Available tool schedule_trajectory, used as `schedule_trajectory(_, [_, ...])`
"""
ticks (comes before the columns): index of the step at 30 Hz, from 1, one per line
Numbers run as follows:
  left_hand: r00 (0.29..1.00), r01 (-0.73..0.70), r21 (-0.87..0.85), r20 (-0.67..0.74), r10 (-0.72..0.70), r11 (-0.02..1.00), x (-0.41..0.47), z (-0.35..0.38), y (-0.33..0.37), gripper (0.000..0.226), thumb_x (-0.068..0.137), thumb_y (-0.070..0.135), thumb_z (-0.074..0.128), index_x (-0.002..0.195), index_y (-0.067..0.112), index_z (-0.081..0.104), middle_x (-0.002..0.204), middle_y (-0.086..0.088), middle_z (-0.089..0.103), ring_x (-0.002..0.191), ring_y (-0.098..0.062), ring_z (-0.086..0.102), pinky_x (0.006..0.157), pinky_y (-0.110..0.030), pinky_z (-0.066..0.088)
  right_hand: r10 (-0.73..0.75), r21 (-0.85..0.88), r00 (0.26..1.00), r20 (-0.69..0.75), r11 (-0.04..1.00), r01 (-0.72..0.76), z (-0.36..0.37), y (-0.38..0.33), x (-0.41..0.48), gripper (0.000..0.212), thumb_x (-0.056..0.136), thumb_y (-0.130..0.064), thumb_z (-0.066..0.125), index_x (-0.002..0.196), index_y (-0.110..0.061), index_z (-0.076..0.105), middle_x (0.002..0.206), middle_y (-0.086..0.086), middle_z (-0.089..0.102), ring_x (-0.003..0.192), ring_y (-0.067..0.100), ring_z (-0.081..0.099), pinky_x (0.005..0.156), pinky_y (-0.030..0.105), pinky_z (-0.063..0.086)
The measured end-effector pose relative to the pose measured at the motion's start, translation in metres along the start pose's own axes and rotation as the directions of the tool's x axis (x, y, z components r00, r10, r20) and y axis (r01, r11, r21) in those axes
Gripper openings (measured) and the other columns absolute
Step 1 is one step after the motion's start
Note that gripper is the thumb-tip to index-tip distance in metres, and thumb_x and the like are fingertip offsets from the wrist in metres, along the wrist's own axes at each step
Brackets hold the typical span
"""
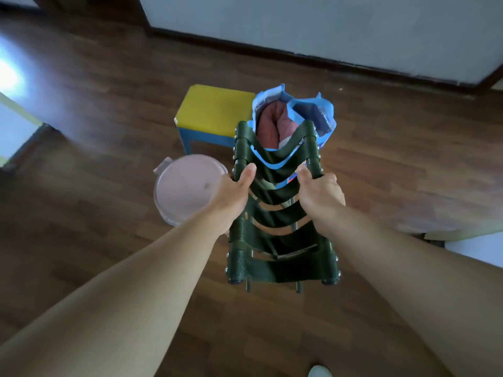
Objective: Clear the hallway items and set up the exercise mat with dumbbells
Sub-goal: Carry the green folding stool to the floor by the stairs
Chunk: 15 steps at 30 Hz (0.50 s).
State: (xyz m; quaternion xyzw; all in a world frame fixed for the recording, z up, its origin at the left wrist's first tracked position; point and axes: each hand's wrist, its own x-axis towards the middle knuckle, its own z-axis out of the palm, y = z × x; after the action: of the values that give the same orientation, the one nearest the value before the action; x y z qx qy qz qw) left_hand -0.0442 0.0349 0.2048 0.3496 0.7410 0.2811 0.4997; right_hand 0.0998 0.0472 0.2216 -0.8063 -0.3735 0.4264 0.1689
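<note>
A dark green folding stool (280, 221) with webbing straps is held up in front of me over the wooden floor. My left hand (235, 193) grips its left bar, thumb along the top. My right hand (319, 194) grips the right bar. Beyond the stool, a blue bag (315, 112) stuffed with reddish cloth stands on the floor. To its left sits a small yellow-topped stool with blue legs (212, 112). A pink lidded bucket (185, 189) stands just left of my left hand. No mat or dumbbells are in view.
A white wall with a dark baseboard (313, 55) runs across the back. A doorway edge (16, 129) shows at the far left. A white object (473, 240) lies at the right edge. My shoe tip (319, 371) shows at the bottom.
</note>
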Motion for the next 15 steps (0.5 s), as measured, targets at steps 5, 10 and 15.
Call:
schedule_trajectory(5, [0.993, 0.017, 0.079, -0.121, -0.008, 0.997, -0.063, -0.067, 0.068, 0.09, 0.07, 0.086, 0.035, 0.116, 0.012, 0.057, 0.105, -0.009, 0.066, 0.097, -0.031, 0.062, 0.093, -0.043, 0.047, -0.112, 0.009, 0.994, 0.009, 0.994, 0.112, -0.034, -0.081, -0.08, 0.065, 0.093, -0.056, 0.034, 0.137, -0.007, 0.036, 0.13, 0.011, 0.051, 0.12, 0.03, 0.047, 0.097, 0.039, 0.037])
schedule_trajectory(10, [0.979, -0.061, -0.111, -0.201, 0.038, 0.992, -0.137, -0.135, 0.115, 0.055, 0.082, 0.07, 0.044, 0.085, 0.018, 0.059, 0.091, -0.006, 0.066, 0.089, -0.029, 0.065, 0.087, -0.043, 0.052, -0.24, 0.018, 0.97, 0.037, 0.971, 0.24, -0.058, -0.141, -0.159, 0.065, 0.091, -0.057, 0.036, 0.134, -0.008, 0.037, 0.126, 0.012, 0.055, 0.116, 0.031, 0.051, 0.1, 0.042, 0.04])
schedule_trajectory(15, [0.933, -0.11, -0.164, -0.357, 0.045, 0.98, -0.214, -0.191, 0.126, 0.065, 0.085, 0.068, 0.041, 0.101, 0.008, 0.061, 0.087, -0.008, 0.063, 0.079, -0.027, 0.062, 0.077, -0.038, 0.052, -0.383, -0.011, 0.909, 0.163, 0.921, 0.39, -0.066, -0.172, -0.241, 0.063, 0.093, -0.054, 0.037, 0.132, -0.004, 0.039, 0.125, 0.013, 0.054, 0.115, 0.032, 0.052, 0.099, 0.043, 0.043])
